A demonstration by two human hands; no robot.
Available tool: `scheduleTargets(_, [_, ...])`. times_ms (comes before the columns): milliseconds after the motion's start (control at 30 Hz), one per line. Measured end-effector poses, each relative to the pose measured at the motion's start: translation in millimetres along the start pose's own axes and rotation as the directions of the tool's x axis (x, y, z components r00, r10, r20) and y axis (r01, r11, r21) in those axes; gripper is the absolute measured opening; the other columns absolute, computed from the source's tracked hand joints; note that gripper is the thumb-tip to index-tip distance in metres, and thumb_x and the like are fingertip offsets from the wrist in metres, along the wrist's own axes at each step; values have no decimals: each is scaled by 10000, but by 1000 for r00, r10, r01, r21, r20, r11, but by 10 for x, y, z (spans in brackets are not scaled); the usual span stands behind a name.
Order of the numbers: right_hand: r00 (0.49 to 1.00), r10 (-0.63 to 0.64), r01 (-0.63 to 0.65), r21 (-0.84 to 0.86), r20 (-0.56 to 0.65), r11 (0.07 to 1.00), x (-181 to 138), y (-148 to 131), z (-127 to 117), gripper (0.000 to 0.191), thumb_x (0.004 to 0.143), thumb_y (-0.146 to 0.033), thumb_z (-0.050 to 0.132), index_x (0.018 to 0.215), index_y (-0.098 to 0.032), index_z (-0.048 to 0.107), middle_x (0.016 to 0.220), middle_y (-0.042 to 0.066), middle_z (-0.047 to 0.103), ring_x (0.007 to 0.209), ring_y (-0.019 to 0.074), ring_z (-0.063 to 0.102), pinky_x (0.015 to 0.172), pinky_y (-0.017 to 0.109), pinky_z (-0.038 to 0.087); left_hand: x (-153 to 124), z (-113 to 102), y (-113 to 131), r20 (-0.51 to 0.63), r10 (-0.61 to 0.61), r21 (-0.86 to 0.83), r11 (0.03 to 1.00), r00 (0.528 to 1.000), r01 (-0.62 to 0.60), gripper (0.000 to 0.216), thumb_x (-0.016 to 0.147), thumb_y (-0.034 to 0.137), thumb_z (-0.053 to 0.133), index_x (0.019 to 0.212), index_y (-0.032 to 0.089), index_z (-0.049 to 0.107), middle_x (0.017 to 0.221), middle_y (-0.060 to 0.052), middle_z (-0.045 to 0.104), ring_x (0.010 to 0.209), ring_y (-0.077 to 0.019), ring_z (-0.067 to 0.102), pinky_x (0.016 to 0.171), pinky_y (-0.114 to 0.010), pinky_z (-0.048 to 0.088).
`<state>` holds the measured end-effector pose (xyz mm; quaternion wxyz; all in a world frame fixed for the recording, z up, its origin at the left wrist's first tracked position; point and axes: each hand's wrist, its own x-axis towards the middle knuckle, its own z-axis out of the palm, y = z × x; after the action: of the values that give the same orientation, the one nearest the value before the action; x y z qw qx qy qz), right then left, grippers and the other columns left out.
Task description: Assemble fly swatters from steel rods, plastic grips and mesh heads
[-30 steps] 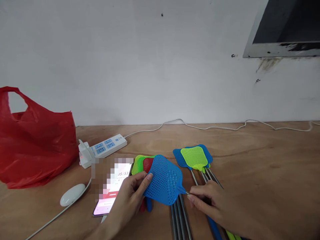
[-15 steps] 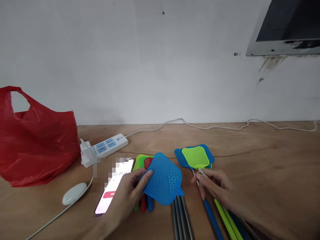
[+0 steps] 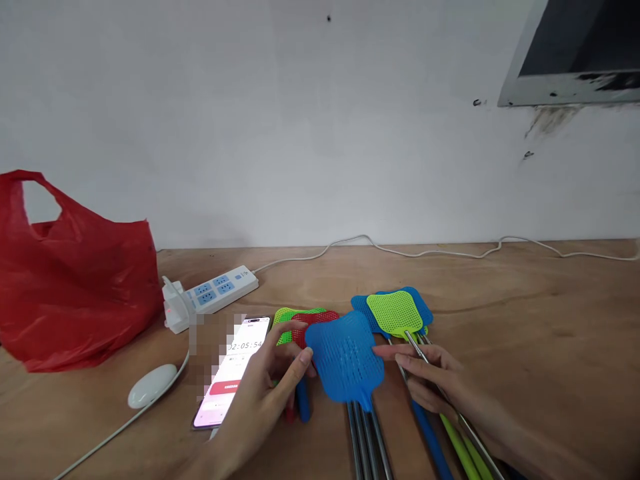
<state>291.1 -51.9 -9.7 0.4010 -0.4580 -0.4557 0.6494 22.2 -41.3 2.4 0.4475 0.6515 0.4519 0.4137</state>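
Observation:
My left hand (image 3: 270, 393) grips the left edge of a blue fly swatter head (image 3: 346, 357) with thumb and fingers, over a small heap of green and red swatter heads (image 3: 295, 320). My right hand (image 3: 435, 377) holds a thin metal rod (image 3: 440, 383), its tip pointing toward a pile of finished swatters (image 3: 395, 312) with green and blue heads. Several bare metal rods (image 3: 365, 440) lie below the blue head, between my hands.
A phone (image 3: 233, 373) with a lit timer screen lies left of my left hand. A white power strip (image 3: 213, 293), a white mouse (image 3: 150, 385) on its cable and a red plastic bag (image 3: 75, 280) sit further left. A white cable runs along the wall.
The blue head has swung to the right and lower, toward my right hand. My right hand has picked up a metal rod and brought it toward the head.

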Motion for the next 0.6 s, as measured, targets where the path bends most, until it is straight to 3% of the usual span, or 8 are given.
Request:
scheduleTargets(100, [1000, -20, 21, 52, -12, 998, 17, -6, 4, 498, 829, -513, 690, 1154, -137, 719, 365, -136, 267, 362, 53, 138, 437, 270, 81, -38, 0, 28, 22, 115, 82, 990, 993, -117, 315, 987, 434, 527, 1268, 292, 510, 930, -1, 684, 612, -136, 609, 575, -255, 530])
scheduleTargets(167, [1000, -18, 18, 48, -8, 999, 6, -28, 22, 491, 814, -513, 702, 1125, -134, 731, 356, -133, 278, 352, 50, 144, 431, 267, 78, -57, 5, 46, 57, 188, 183, 964, 980, -195, 237, 975, 375, 550, 1185, 278, 600, 864, 5, 692, 700, -160, 648, 685, -284, 541])
scheduleTargets(267, [1000, -7, 8, 49, -19, 999, -32, -81, 59, 427, 784, -487, 728, 1073, -174, 753, 497, -48, 572, 350, 34, 178, 422, 259, 100, -59, 0, 46, 45, 209, 274, 938, 977, -213, 214, 968, 353, 547, 1100, 272, 694, 839, -7, 722, 794, -196, 679, 738, -305, 547])
scheduleTargets(333, [999, -22, 25, 76, -38, 997, -57, -117, 77, 379, 781, -447, 725, 1087, -224, 753, 857, 50, 756, 359, 19, 197, 423, 258, 118, -39, -21, 21, 9, 203, 306, 932, 979, -196, 236, 968, 355, 544, 1121, 284, 709, 958, -19, 753, 893, -217, 694, 800, -327, 555])
scheduleTargets(433, [996, -38, 45, 102, -75, 994, -75, -152, 86, 363, 799, -430, 687, 1107, -251, 759, 1200, 97, 722, 370, 15, 215, 420, 264, 122, 8, -69, -42, -19, 230, 390, 898, 973, -205, 250, 970, 349, 547, 1167, 310, 695, 1087, -12, 753, 1017, -235, 683, 912, -372, 535])
scheduleTargets(600, [993, -42, 62, 184, -110, 981, -59, -141, 67, 361, 844, -479, 628, 1027, -206, 776, 1173, 114, 732, 376, 12, 196, 418, 261, 157, 82, -125, -144, -15, 321, 574, 778, 947, -255, 266, 959, 315, 539, 1190, 292, 669, 1168, -42, 722, 1141, -278, 623, 986, -462, 490])
